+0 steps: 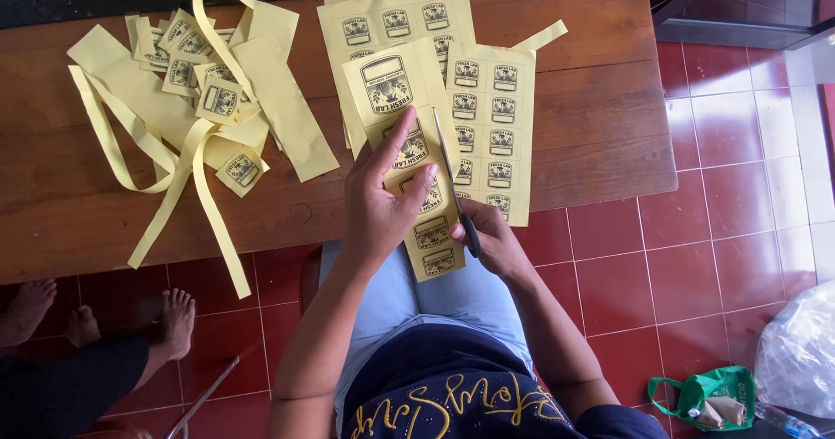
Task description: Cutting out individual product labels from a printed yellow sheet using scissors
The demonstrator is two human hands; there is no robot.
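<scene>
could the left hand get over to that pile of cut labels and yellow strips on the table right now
Probably not at once: the left hand is holding the yellow label strip. Otherwise the path to the pile looks open across the table.

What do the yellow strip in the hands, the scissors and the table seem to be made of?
Yellow strip: thin matte paper, perhaps sticker stock; it bends and carries printed labels. Scissors: blades look like bright metal, handle dark, likely plastic, mostly hidden by the right hand. Table: brown wood with visible grain and slight sheen. The left hand holds the strip.
</scene>
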